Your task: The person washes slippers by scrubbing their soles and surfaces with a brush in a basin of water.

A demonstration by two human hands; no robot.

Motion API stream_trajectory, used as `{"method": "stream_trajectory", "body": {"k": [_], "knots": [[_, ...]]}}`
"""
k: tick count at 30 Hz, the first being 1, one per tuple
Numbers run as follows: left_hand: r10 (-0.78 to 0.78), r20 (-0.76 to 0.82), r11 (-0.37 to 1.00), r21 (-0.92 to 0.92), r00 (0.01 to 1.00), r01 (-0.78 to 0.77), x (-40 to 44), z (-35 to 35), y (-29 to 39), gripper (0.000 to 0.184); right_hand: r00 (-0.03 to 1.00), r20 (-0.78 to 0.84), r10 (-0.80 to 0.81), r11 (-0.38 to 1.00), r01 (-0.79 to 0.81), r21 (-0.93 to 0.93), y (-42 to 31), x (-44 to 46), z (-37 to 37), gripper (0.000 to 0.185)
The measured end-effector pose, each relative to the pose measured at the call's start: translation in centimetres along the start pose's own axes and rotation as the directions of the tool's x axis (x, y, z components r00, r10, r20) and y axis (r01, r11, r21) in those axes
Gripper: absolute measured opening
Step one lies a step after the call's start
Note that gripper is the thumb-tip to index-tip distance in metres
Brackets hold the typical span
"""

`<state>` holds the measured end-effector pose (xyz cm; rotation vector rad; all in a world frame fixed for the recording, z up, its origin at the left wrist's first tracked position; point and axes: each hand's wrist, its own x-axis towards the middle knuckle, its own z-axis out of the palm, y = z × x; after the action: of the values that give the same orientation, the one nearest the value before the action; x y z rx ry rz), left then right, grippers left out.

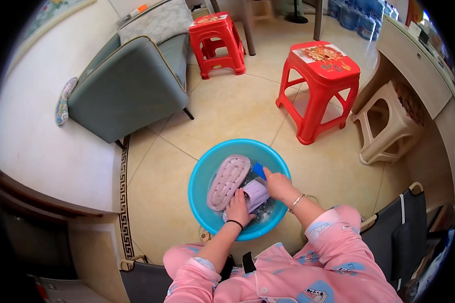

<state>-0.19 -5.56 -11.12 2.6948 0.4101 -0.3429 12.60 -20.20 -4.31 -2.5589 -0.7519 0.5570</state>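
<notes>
A blue basin with water in it stands on the floor in front of me. One light purple slipper leans inside it with its patterned sole facing up. Beside it lies a second purple slipper, its strap showing. My left hand grips this second slipper, its fingers at the strap's edge and partly hidden. My right hand is closed around a blue brush, just above the strap; the brush's underside is hidden.
Two red plastic stools stand ahead on the tiled floor. A grey-green armchair is at the left. At the right are a beige stool and a desk. Large water bottles stand at the back.
</notes>
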Motion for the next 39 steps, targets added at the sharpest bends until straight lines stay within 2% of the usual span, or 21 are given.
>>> {"method": "stream_trajectory", "body": {"k": [2,4,6,7,9,12,13,15,16,19,21,22,24,26,28,29,30,32,33,35,39], "knots": [[-0.091,0.096,0.990,0.121,0.991,0.079,0.2,0.5,-0.4,0.120,0.999,0.039,0.010,1.000,-0.010,0.007,0.6,1.0,2.6,0.042],[-0.133,0.182,0.981,0.167,0.974,0.102,1.1,1.5,-1.5,0.110,0.997,0.066,0.047,0.998,-0.045,-0.033,1.0,1.7,4.6,0.037],[-0.134,0.313,0.980,0.181,0.940,0.079,2.0,2.7,-2.8,0.079,0.993,0.094,0.078,0.995,-0.072,-0.067,1.3,2.7,5.8,0.035],[-0.136,0.312,0.981,0.176,0.941,0.083,2.0,2.8,-2.6,0.079,0.987,0.117,0.109,0.990,-0.098,-0.098,1.5,3.3,6.2,0.034],[-0.120,0.235,0.977,0.200,0.965,0.072,1.8,2.4,-2.2,0.049,0.986,0.120,0.115,0.990,-0.103,-0.101,1.8,4.4,6.6,0.033],[-0.027,0.240,0.975,0.221,0.971,-0.028,1.9,1.3,-2.8,0.037,0.987,0.136,0.092,0.991,-0.077,-0.111,1.8,5.2,6.2,0.030],[-0.026,0.243,0.974,0.224,0.970,-0.029,1.8,0.5,-3.0,0.037,0.987,0.147,0.067,0.992,-0.049,-0.119,1.5,5.2,5.7,0.029],[-0.117,0.262,0.993,0.037,0.958,0.111,2.1,-1.4,-3.0,0.038,0.993,0.086,0.076,0.991,-0.066,-0.114,0.1,4.1,3.4,0.027],[-0.091,0.160,0.996,0.008,0.983,0.091,1.9,-1.8,-3.0,0.035,0.997,0.031,0.077,0.992,-0.074,-0.103,-0.6,3.3,2.1,0.025],[0.011,0.229,0.999,-0.049,0.973,0.000,3.2,-1.0,-5.6,0.044,0.998,-0.050,0.039,0.995,-0.043,-0.088,-2.0,1.2,-1.9,0.022],[0.049,0.195,0.934,-0.356,0.980,0.024,3.2,-0.5,-6.1,0.058,0.983,-0.180,0.027,0.998,-0.035,-0.042,-2.4,-0.3,-3.7,0.028],[0.052,0.193,0.933,-0.360,0.980,0.021,3.2,-0.9,-6.3,0.058,0.983,-0.181,0.027,0.998,-0.036,-0.048,-2.4,-1.0,-4.4,0.028],[-0.053,0.472,0.852,-0.439,0.880,0.287,3.2,-2.0,-6.3,0.075,0.971,-0.236,-0.050,0.996,0.067,0.065,-2.6,-2.4,-5.7,0.035],[-0.053,0.394,0.884,-0.409,0.917,0.226,2.8,-1.4,-5.6,0.076,0.969,-0.238,-0.071,0.992,0.093,0.083,-2.1,-3.4,-6.2,0.036],[-0.177,0.175,0.982,-0.037,0.968,0.186,2.3,-1.7,-4.0,0.072,0.967,-0.239,-0.092,0.986,0.122,0.114,-2.0,-4.3,-6.3,0.037],[-0.258,0.249,0.965,0.015,0.934,0.262,2.0,-2.4,-2.7,0.071,0.964,-0.250,-0.087,0.984,0.122,0.131,-2.0,-4.7,-6.5,0.036],[-0.264,0.252,0.963,0.019,0.931,0.268,0.9,-3.0,-1.2,0.071,0.963,-0.259,-0.082,0.981,0.124,0.151,-2.0,-4.9,-6.6,0.035],[-0.116,0.058,0.991,0.078,0.992,0.111,-0.4,-3.3,1.2,0.087,0.954,-0.283,-0.100,0.977,0.148,0.153,-2.4,-4.9,-7.1,0.034],[-0.118,0.065,0.990,0.086,0.991,0.113,-0.6,-2.9,1.6,0.087,0.944,-0.311,-0.111,0.975,0.165,0.152,-2.6,-4.9,-7.1,0.033],[-0.064,0.256,0.953,0.303,0.965,-0.017,-0.7,-2.1,2.6,0.089,0.943,-0.313,-0.117,0.971,0.175,0.166,-2.7,-4.7,-7.0,0.033],[-0.147,0.259,0.908,0.417,0.955,0.027,2.1,2.5,1.0,0.092,0.943,-0.306,-0.134,0.965,0.195,0.178,-3.2,-4.5,-7.2,0.032]]}}
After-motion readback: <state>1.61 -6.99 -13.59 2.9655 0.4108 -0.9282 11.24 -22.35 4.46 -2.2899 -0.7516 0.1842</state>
